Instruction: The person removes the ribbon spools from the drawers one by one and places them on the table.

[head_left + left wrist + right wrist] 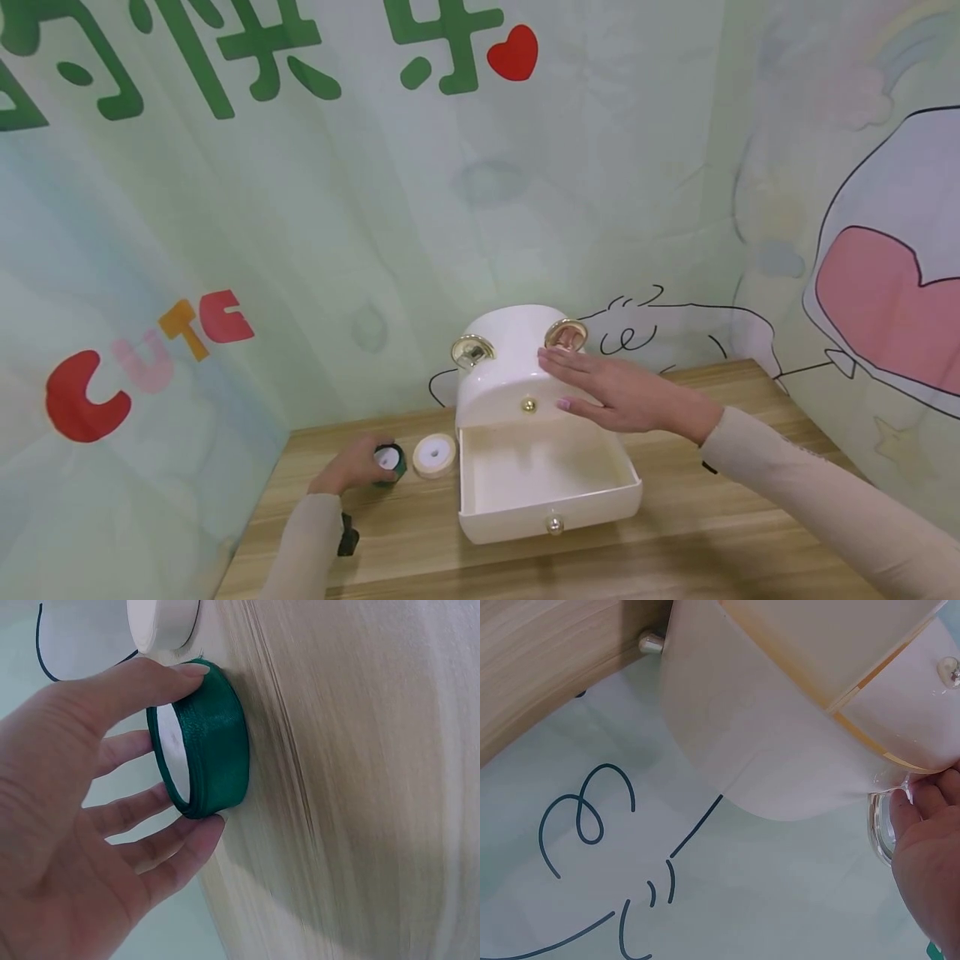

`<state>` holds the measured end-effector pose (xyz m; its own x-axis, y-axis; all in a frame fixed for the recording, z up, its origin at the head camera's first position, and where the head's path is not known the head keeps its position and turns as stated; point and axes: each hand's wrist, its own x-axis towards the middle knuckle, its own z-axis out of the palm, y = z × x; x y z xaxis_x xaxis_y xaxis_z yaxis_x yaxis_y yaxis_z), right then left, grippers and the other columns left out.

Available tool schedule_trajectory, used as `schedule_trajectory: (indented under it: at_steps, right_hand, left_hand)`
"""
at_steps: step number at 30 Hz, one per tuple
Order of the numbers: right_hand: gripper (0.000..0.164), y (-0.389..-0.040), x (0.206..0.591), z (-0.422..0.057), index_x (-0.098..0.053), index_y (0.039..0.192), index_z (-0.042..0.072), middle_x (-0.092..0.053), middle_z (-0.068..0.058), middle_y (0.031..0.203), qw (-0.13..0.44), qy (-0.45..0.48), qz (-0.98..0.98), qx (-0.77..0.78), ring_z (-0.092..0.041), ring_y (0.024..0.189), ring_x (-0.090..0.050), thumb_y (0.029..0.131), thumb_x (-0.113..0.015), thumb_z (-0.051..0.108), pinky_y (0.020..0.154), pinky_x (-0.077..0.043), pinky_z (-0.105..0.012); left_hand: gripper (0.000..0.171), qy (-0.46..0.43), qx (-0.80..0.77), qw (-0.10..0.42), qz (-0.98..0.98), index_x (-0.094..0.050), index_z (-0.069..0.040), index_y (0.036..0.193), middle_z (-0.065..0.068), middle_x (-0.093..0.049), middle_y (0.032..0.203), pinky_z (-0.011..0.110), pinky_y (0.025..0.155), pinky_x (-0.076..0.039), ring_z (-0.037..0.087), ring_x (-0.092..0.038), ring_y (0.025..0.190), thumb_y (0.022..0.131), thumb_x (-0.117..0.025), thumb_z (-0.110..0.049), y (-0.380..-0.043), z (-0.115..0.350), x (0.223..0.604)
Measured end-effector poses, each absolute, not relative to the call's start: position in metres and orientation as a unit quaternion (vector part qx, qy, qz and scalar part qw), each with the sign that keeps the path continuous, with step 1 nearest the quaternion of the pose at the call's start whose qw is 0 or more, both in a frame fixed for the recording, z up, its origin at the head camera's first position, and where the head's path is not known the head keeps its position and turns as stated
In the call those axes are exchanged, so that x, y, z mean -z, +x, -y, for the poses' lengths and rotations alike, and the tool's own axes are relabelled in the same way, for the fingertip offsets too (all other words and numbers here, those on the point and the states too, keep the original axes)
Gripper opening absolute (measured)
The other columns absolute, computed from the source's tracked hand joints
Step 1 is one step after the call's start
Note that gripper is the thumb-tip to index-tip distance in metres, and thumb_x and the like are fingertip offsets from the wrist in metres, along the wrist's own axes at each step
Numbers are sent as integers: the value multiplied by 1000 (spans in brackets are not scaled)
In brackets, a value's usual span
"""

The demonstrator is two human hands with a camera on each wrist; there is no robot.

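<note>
My left hand [352, 467] holds a roll of green ribbon [219, 746] on the table, thumb on one side and fingers on the other. A roll of pale ribbon [434, 455] lies flat between it and a white storage box [506, 329]. The box has two round gold-rimmed ears and gold knobs. Its lower drawer [517, 518] is pulled out, and no contents show inside. My right hand [618, 390] rests against the box's upper right side near one ear, its fingers extended; the right wrist view shows the fingertips beside that ear.
The wooden table [405, 542] backs onto a printed curtain [360, 208] with letters and cartoon drawings. A second curtain side borders the table at the right. The drawer juts toward the table's front.
</note>
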<state>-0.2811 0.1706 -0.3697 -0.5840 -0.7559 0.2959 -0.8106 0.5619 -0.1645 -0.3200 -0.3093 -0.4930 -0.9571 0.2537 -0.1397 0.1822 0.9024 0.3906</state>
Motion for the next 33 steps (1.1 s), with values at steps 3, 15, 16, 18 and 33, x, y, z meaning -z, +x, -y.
schedule_trajectory:
  at_steps: [3, 15, 16, 18, 33]
  right_hand:
    - [64, -281, 369, -171, -35, 164, 13, -33, -5, 172, 101, 446, 878, -140, -28, 160, -34, 109, -53, 39, 125, -38, -51]
    - [65, -280, 369, -171, -34, 165, 14, -32, -4, 173, 100, 446, 878, -141, -28, 160, -34, 109, -53, 40, 124, -39, -51]
    - [65, -281, 370, -171, -34, 165, 14, -33, -4, 173, 99, 446, 878, -141, -28, 160, -34, 109, -53, 39, 124, -39, -51]
    - [65, -281, 370, -171, -34, 165, 14, -33, -4, 173, 99, 446, 878, -142, -28, 160, -33, 109, -53, 39, 125, -38, -51]
    - [65, -281, 371, -171, -33, 165, 14, -32, -4, 173, 100, 445, 878, -144, -28, 160, -33, 109, -53, 41, 125, -37, -51]
  left_hand:
    - [64, 110, -187, 97, -971, -63, 10, 134, 27, -66, 135, 60, 107, -50, 41, -63, 125, 80, -88, -15, -321, 309, 493]
    - [75, 86, -192, 97, -973, -53, 11, 144, 34, -57, 144, 62, 111, -47, 49, -56, 133, 86, -85, -22, -314, 308, 484]
    - [75, 85, -196, 94, -972, -52, 11, 145, 35, -56, 145, 63, 111, -46, 50, -55, 135, 86, -85, -23, -312, 309, 483]
    - [75, 85, -201, 88, -972, -51, 11, 146, 36, -55, 147, 64, 112, -45, 52, -53, 137, 88, -84, -23, -310, 311, 480]
    - [37, 144, -182, -100, -968, -69, 1, 129, 25, -68, 128, 60, 99, -55, 45, -67, 117, 97, -72, -16, -256, 253, 420]
